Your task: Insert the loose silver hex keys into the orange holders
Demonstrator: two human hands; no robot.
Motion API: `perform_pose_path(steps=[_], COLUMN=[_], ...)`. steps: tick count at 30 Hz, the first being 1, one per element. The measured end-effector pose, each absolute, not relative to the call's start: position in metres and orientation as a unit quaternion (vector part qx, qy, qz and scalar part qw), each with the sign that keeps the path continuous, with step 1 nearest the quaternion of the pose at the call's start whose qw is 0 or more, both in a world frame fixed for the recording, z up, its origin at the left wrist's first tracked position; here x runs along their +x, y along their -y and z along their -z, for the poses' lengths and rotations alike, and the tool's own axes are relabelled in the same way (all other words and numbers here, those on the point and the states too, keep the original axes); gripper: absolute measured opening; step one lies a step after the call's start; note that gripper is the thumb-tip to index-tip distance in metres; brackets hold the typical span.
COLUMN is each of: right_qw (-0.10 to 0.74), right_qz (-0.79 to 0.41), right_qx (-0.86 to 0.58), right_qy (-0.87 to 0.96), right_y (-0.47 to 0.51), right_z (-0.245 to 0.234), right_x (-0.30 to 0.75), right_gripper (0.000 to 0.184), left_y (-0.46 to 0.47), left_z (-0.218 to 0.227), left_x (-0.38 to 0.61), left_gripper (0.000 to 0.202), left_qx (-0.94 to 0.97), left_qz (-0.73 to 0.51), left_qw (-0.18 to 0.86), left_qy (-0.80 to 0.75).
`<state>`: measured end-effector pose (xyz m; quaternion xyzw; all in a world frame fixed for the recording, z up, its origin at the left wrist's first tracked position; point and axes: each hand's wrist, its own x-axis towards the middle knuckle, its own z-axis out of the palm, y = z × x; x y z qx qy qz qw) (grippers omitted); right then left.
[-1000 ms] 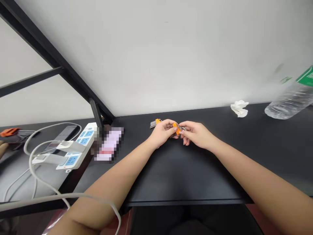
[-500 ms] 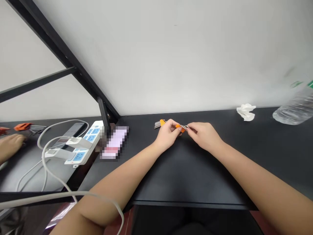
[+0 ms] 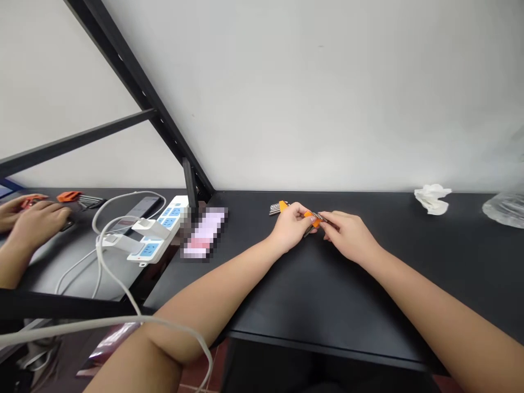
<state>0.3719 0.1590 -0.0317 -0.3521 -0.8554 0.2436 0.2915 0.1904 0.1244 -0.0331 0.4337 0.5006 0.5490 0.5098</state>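
With the orange holder [image 3: 311, 219] as the centre of the dial and the wall [image 3: 327, 109] at twelve o'clock, the left hand [image 3: 290, 226] sits at nine and the right hand [image 3: 346, 232] at three, the two close together over the black table [image 3: 311, 289]. The left hand is closed on the orange holder, its thumb laid along it; the right hand is drawn narrow, thumb and fingers pinching the dark metal rods [image 3: 323, 218] at the holder's three o'clock end. How many rods it grips is hidden by the fingers. Between nine and ten o'clock, just beyond the left hand, a second orange holder [image 3: 283, 206] lies on the table, its own row of rods pointing to nine. Farther out at nine comes a pixelated phone-like object [image 3: 204, 234], then a white power strip [image 3: 179, 206] with plugs and a looping white cable [image 3: 107, 263]; part of a pale cable crosses before the left forearm [image 3: 229, 286] towards eight. Well off at nine, another person's hands [image 3: 43, 221] work near a further orange holder [image 3: 69, 196]. At three o'clock lie a crumpled white tissue [image 3: 433, 199] and, past it, a clear plastic bottle [image 3: 506, 209], cut by the edge of view.
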Motion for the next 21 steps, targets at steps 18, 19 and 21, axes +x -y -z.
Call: perform_pose_path(steps=[18, 19, 21], right_qw=[0.19, 0.176, 0.155], right_qz=[-0.244, -0.219, -0.16], right_qx=[-0.543, -0.556, -0.572], right_qy=[0.781, 0.782, 0.79], right_y=[-0.192, -0.198, -0.207], right_z=[0.029, 0.03, 0.03], right_x=[0.388, 0.393, 0.402], right_gripper=[0.034, 0.034, 0.034], left_y=[-0.126, -0.129, -0.134], left_z=[0.017, 0.016, 0.014], left_x=[0.146, 0.14, 0.128], left_gripper=[0.028, 0.037, 0.058], left_qx=[0.709, 0.705, 0.677], left_qz=[-0.332, -0.291, -0.206], left_qw=[0.003, -0.023, -0.029], left_qy=[-0.622, -0.646, -0.706])
